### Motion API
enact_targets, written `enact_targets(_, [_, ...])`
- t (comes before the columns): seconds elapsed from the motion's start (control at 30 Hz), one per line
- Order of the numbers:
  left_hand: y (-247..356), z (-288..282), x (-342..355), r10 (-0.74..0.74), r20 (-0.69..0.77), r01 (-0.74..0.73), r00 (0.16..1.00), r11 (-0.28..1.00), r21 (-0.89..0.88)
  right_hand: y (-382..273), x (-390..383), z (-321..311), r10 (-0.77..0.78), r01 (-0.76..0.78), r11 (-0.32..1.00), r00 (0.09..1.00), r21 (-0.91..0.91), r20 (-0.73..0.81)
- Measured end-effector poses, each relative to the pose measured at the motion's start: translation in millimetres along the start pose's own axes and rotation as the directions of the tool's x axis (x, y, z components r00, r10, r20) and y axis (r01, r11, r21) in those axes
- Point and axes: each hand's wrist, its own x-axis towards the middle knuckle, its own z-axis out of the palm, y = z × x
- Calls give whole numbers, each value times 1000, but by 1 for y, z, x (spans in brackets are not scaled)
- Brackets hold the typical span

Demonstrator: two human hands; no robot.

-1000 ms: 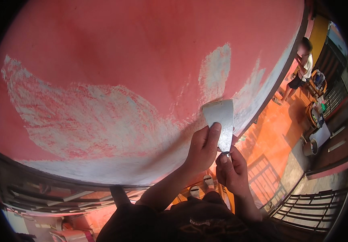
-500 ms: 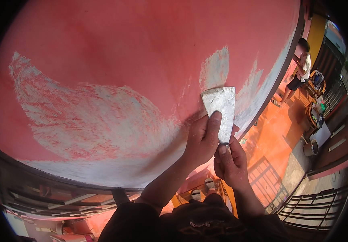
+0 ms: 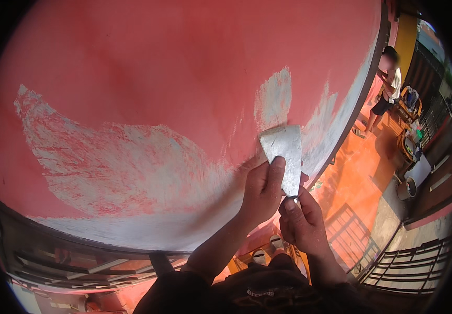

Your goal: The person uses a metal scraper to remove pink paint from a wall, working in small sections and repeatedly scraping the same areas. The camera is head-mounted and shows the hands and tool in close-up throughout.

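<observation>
A scraper (image 3: 283, 149) with a wide, flared metal blade lies with its broad edge at the pink wall (image 3: 194, 68), just below a narrow pale scraped strip (image 3: 274, 97). My left hand (image 3: 261, 189) grips the blade, its thumb flat on the face and its fingers behind. Lower down, my right hand (image 3: 303, 219) is closed round the handle, which is mostly hidden in the fist. To the left spreads a large rough patch (image 3: 121, 167) where whitish material shows through the pink.
A dark frame edge (image 3: 352, 120) bounds the wall on the right. Below me is a wooden stand (image 3: 300, 259) with my feet on it. Another person (image 3: 390, 86) stands at the far right near chairs. A bucket (image 3: 407, 188) and a metal railing (image 3: 409, 267) are at the right.
The whole view has shifted slightly, so wall and hands sit lower. The scraper has slid a little down relative to the narrow strip. Both grips are the same.
</observation>
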Motion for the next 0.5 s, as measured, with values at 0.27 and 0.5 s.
enact_targets(0.27, [-6, 0, 4, 16, 10, -16, 1000, 1000, 16, 7, -5, 0, -25, 26, 999, 1000, -23, 10])
enact_targets(0.5, [7, 7, 3, 45, 14, -45, 999, 998, 31, 7, -2, -3, -94, 98, 993, 994, -63, 54])
